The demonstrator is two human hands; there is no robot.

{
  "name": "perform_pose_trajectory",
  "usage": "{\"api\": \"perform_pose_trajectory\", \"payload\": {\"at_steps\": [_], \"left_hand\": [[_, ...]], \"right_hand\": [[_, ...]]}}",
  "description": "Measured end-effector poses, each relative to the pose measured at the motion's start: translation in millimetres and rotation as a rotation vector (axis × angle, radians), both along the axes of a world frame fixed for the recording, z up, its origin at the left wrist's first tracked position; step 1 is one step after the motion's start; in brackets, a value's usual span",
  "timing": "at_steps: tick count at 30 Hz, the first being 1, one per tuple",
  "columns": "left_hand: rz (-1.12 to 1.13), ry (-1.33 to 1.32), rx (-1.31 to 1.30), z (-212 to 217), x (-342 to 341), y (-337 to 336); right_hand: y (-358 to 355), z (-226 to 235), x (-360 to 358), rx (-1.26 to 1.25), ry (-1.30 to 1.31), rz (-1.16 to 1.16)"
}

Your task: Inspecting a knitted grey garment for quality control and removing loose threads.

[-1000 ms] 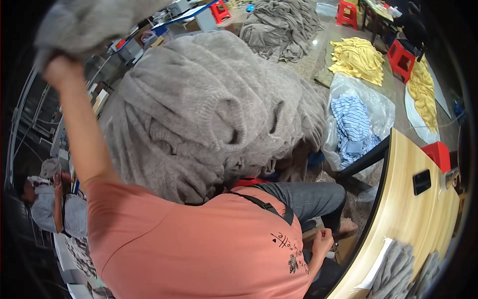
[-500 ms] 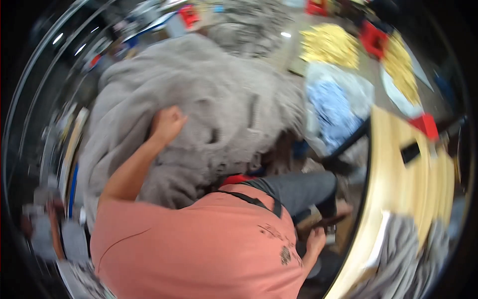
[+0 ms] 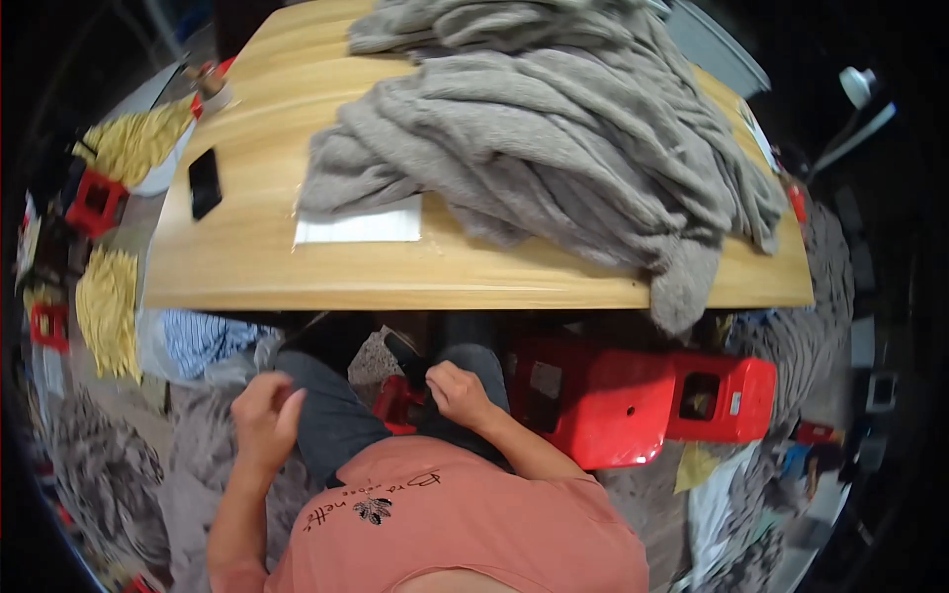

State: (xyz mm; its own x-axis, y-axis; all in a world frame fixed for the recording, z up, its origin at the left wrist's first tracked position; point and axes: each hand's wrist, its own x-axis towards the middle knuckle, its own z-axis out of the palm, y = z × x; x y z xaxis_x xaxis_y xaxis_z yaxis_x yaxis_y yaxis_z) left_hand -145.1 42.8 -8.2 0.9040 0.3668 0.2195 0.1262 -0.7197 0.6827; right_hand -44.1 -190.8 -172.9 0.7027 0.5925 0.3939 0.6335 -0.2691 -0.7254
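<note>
My left hand (image 3: 267,423) is raised beside my left thigh, over the gray fabric on the floor, its thumb apart from loosely bent fingers and nothing visible in it. Above my lap, my right hand (image 3: 460,394) is closed with curled fingers; whether something small is inside is hidden. Neither hand touches the table (image 3: 554,282) in front. On it lies a rumpled gray plush cloth (image 3: 534,148), one corner hanging over the near edge. A white sheet (image 3: 361,225) sticks out from under the cloth's left end.
A black phone (image 3: 205,184) lies at the table's left side. Red plastic stools (image 3: 618,410) stand below the edge, right of my legs. Yellow cloth (image 3: 107,311), striped blue cloth (image 3: 210,336) and gray fabric piles (image 3: 203,484) cover the floor at left.
My view has swung from the big gray fabric heap to the table. My left hand has come off that heap and is now in the air by my thigh; my right hand is above my lap.
</note>
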Motion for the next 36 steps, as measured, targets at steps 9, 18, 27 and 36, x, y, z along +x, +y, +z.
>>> {"api": "perform_pose_trajectory", "payload": {"at_steps": [9, 18, 27, 36], "left_hand": [[-0.417, -0.427, 0.674, 4.9, 274.1, -69.8], [-0.419, -0.216, -0.336, 48.4, 277.0, -0.6], [-0.256, -0.238, 0.047, 99.9, 75.5, 72.3], [-0.310, 0.473, -0.445, 70.2, 116.8, 22.8]], "right_hand": [[2.3, -9.4, 1.2, 0.027, -0.020, 0.133], [-16.1, -7.2, 12.6, 0.225, 0.233, 0.031], [-81.8, 75.5, 114.7, 1.205, 0.913, -0.180], [-47.0, 142.4, 101.4, 0.558, 0.785, 0.023]]}}
